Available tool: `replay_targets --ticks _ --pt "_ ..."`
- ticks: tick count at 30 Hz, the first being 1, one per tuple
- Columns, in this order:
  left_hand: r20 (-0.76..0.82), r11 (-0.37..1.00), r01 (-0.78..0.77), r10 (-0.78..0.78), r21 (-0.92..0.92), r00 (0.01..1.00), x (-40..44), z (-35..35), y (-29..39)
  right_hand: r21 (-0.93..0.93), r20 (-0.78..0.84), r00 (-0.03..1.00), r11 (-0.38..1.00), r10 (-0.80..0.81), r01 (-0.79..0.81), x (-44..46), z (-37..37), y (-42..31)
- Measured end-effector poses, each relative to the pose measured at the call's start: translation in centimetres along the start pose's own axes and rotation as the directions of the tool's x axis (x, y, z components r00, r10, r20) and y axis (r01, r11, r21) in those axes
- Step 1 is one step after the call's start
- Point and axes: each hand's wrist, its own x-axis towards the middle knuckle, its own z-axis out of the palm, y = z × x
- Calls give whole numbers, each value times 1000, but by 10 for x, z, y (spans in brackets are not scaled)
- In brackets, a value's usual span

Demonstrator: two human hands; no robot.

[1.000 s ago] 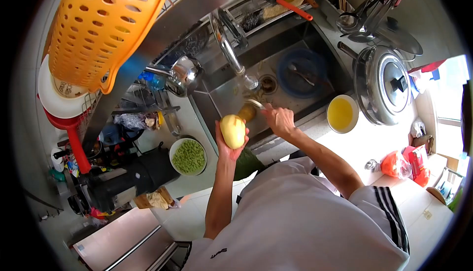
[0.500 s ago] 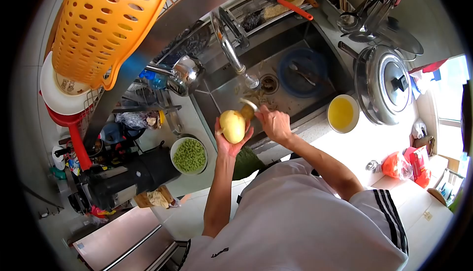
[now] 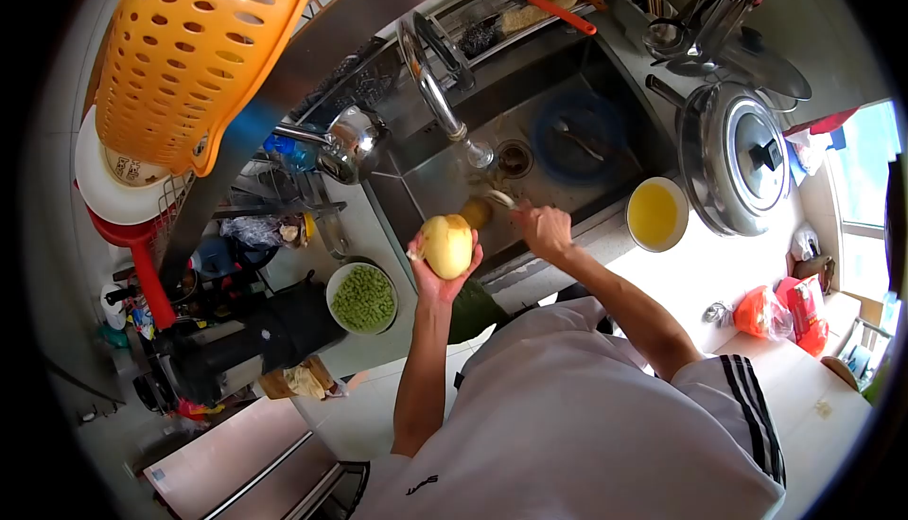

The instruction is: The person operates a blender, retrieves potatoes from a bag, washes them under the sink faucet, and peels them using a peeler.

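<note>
My left hand is wrapped round a mostly peeled, pale yellow potato, which it holds up at the front of the sink. A patch of brown skin shows at the potato's upper end. In the fingers of my right hand is a pale-headed peeler, apart from the potato and to its right. Behind the potato is a brownish round thing, probably another potato. Peelings lie round the drain of the metal sink, under the faucet.
A blue basin with a spoon sits in the sink. To the right are a bowl of yellow liquid and a lidded pan. At left stand a bowl of green beans or peas and an orange colander on the rack.
My right hand has drawn the peeler away from the potato, to the right. My left hand keeps hold of the potato, which appears slightly turned.
</note>
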Motion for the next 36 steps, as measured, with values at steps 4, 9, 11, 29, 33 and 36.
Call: replay_targets --ticks 4,9,11,29,33,36 --pt "95 996 65 -71 63 993 15 -20 5 41 19 979 979 -202 202 -24 -10 -60" --pt "43 993 66 -70 102 997 6 -7 -1 -4 12 989 989 -147 147 6 20 -11" --pt "21 993 51 -54 104 998 2 5 -1 -76 97 994 995 -53 61 13 7 1" --pt "10 858 -241 265 454 964 20 -13 5 199 61 993 976 -97 84 -8 -16 -69" --pt "32 853 -250 265 458 964 10 -4 6 69 28 997 996 -67 65 17 -9 -20" --pt "-6 845 -239 275 479 961 20 -20 4 114 76 990 988 -118 109 2 -26 -59"
